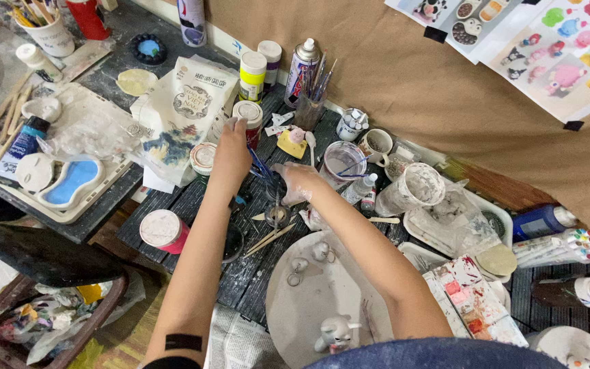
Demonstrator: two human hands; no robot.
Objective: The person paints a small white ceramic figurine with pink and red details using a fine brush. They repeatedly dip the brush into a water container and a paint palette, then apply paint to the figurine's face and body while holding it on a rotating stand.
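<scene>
Head view: over a cluttered desk (172, 205), the left hand (232, 156) grips blue paintbrushes (262, 167) while the clay-smeared right hand (300, 183) closes around a small dark jar (276, 188); steady dipping seems called for.

The table (192, 198) is dark grey with white paint smears. The left hand (232, 156) is near blue brushes (262, 167). The right hand (300, 183) has white smudges on it. A jar (164, 231) is pink with a white lid. A tall bottle (252, 76) is yellow with a white cap. The spray can (302, 68) is silver, white and purple. A mould (71, 183) is white with a blue middle. A little figure (334, 333) is white and grey. The paper on the wall (411, 82) is brown. The pictures (561, 48) on it show pink, green, blue and yellow animals.
</scene>
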